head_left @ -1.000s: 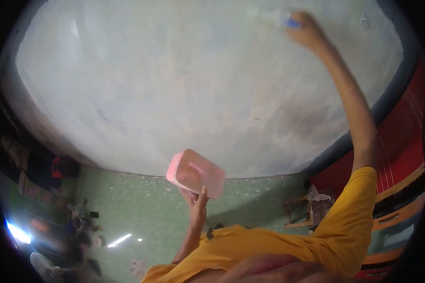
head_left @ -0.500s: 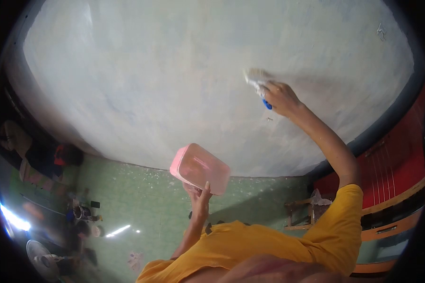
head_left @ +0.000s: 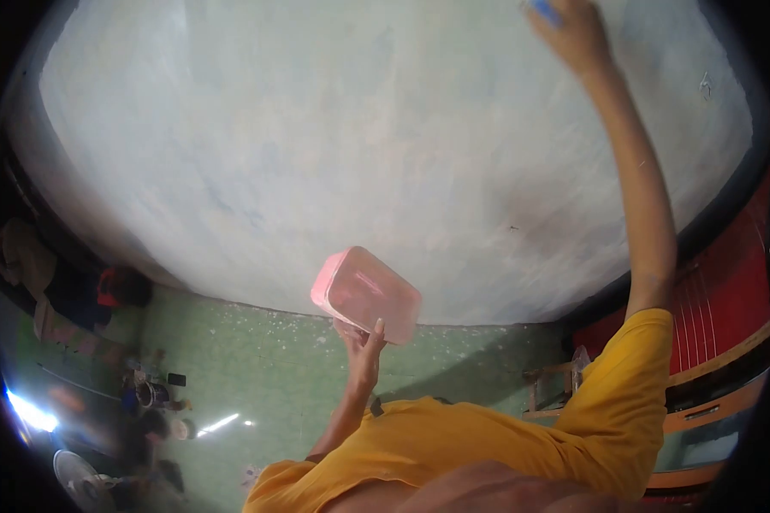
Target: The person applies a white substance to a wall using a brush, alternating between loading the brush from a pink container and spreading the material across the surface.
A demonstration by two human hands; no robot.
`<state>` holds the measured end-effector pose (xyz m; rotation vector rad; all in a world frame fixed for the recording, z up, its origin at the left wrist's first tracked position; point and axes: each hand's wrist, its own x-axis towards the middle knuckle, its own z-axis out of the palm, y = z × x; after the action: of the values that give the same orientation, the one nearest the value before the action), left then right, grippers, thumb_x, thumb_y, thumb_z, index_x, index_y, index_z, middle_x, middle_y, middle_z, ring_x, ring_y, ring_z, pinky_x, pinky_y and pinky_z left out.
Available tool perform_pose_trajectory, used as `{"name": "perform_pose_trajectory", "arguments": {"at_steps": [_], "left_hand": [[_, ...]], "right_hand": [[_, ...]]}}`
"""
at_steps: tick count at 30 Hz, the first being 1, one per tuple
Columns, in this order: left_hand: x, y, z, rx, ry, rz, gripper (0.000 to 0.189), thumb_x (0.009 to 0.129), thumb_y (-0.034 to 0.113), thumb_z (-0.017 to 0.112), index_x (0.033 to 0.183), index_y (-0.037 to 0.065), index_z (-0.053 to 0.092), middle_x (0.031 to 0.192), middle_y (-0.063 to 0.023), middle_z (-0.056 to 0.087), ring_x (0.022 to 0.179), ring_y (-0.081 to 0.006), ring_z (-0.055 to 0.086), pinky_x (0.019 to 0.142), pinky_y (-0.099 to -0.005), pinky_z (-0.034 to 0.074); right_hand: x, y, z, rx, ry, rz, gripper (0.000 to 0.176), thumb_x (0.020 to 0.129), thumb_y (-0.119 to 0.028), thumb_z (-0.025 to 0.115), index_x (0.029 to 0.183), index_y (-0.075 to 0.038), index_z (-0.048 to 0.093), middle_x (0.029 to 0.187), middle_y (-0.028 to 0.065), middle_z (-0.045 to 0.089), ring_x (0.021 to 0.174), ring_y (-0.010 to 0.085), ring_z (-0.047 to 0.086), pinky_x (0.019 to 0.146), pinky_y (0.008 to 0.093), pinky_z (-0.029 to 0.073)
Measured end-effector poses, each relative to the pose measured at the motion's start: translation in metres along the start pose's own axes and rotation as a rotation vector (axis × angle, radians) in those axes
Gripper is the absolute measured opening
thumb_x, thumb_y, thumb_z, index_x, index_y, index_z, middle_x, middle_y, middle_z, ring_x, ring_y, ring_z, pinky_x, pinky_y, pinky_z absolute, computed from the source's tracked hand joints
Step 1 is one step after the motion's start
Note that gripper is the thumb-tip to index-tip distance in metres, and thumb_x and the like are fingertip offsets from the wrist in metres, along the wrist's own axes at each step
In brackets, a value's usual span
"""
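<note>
A pink plastic container (head_left: 373, 295) is held tilted in my left hand (head_left: 362, 349), its thumb over the near rim and the other fingers underneath. My right hand (head_left: 573, 34) is raised high against the pale, patchily painted wall (head_left: 316, 137), at the top edge of the view. It is closed on the brush, of which only a bit of the blue handle (head_left: 545, 11) shows; the bristles are out of view.
The green floor (head_left: 257, 368) has white specks along the wall's foot. At right stand a small wooden stool (head_left: 535, 393) and a red panel (head_left: 719, 299). A fan (head_left: 81, 479) and assorted items lie at lower left. A hook (head_left: 705, 84) is on the wall.
My right hand has moved up and to the right with the brush, whose bristles have left the view. My left hand and the container have barely moved.
</note>
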<state>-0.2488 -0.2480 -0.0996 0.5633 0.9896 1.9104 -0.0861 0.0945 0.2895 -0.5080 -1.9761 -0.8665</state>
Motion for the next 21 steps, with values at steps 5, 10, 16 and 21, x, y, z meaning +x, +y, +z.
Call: {"name": "perform_pose_trajectory", "arguments": {"at_steps": [5,10,16,21], "left_hand": [[0.025,0.014,-0.043,-0.005,0.010,-0.032,0.083,0.086,0.012,0.061,0.139,0.015,-0.002,0.132,-0.0127,0.030,0.117,-0.0228,0.040,0.083,-0.0368,0.046],[0.034,0.031,-0.071,-0.031,0.017,-0.058,0.083,0.086,0.013,0.062,0.140,0.015,-0.001,0.132,-0.0129,0.029,0.116,-0.0229,0.040,0.083,-0.0369,0.046],[0.043,0.049,-0.095,-0.009,0.003,-0.055,0.086,0.085,0.013,0.064,0.140,0.015,-0.002,0.133,-0.0145,0.028,0.118,-0.0245,0.039,0.084,-0.0382,0.046],[0.047,0.048,-0.109,-0.037,-0.003,-0.065,0.089,0.085,0.013,0.064,0.141,0.015,-0.004,0.135,-0.0151,0.027,0.120,-0.0262,0.036,0.086,-0.0403,0.045]], "right_hand": [[-0.127,-0.155,0.074,0.088,-0.272,-0.332,0.034,0.068,-0.008,0.060,0.101,-0.002,0.064,0.095,0.0093,0.060,0.081,0.0258,0.061,0.068,0.0362,0.053],[-0.130,-0.206,0.075,0.517,-0.558,-0.122,0.038,0.079,-0.003,0.055,0.116,-0.008,0.059,0.111,0.0092,0.062,0.098,0.0252,0.061,0.082,0.0351,0.051],[0.023,-0.158,0.048,0.207,-0.061,-0.146,0.017,0.077,-0.017,0.065,0.078,-0.002,0.057,0.072,0.0170,0.059,0.069,0.0330,0.061,0.061,0.0398,0.047],[0.050,-0.185,0.033,-0.058,-0.060,-0.072,0.012,0.078,-0.006,0.061,0.089,0.000,0.060,0.084,0.0168,0.061,0.076,0.0310,0.062,0.065,0.0388,0.049]]}}
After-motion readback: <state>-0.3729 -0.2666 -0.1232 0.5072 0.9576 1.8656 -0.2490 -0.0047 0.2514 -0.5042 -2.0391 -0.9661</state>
